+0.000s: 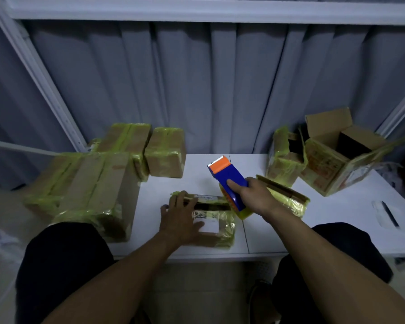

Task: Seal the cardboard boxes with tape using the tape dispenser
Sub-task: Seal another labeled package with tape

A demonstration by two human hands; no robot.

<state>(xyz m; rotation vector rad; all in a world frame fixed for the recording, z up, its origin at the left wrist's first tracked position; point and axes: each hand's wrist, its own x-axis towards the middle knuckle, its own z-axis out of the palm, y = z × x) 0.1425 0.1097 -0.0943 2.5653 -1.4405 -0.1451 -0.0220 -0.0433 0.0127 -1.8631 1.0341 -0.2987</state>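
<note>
While pressing box [216, 230] at near centre of table [313, 220] with flat left hand [178, 218], grips dispenser [229, 181] in right hand [253, 195] at its right end. Probably light, stiff; hold down on top.

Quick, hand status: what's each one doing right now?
Left hand: open, fingers spread flat, pressing on the small box.
Right hand: closed, gripping the tape dispenser over that box.
</note>
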